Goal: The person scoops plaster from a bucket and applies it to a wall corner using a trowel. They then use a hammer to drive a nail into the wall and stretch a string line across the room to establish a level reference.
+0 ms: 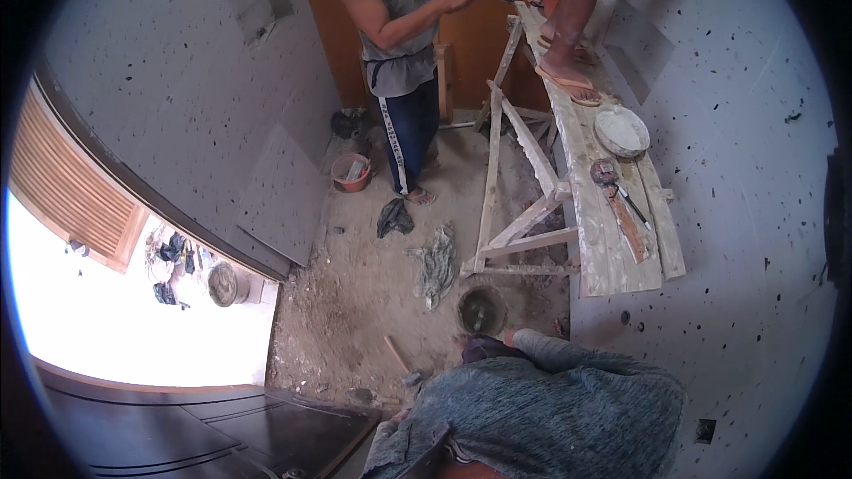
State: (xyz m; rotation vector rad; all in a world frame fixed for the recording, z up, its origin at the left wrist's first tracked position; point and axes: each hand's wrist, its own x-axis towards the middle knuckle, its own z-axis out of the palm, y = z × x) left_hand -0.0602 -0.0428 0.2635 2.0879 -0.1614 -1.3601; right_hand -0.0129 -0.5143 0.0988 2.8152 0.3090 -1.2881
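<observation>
Bucket [499,304] on the floor [364,239], five o'clock from view centre.
Your right hand [508,336] is near it, your left hand [399,415] at six o'clock; how their fingers stand, I cannot tell.

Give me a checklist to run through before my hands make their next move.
1. Bucket upright on the floor: ok.
2. Right hand close to the bucket: ok.
3. Right hand's grip: cannot tell, fingers mostly hidden.
4. Left hand free of any load: cannot tell, mostly covered by the sleeve and body.
5. Floor free of loose items: not ok; a crumpled cloth and a stick lie there.
6. Planks free of people: not ok; a co-worker's sandalled feet are on them.
</observation>
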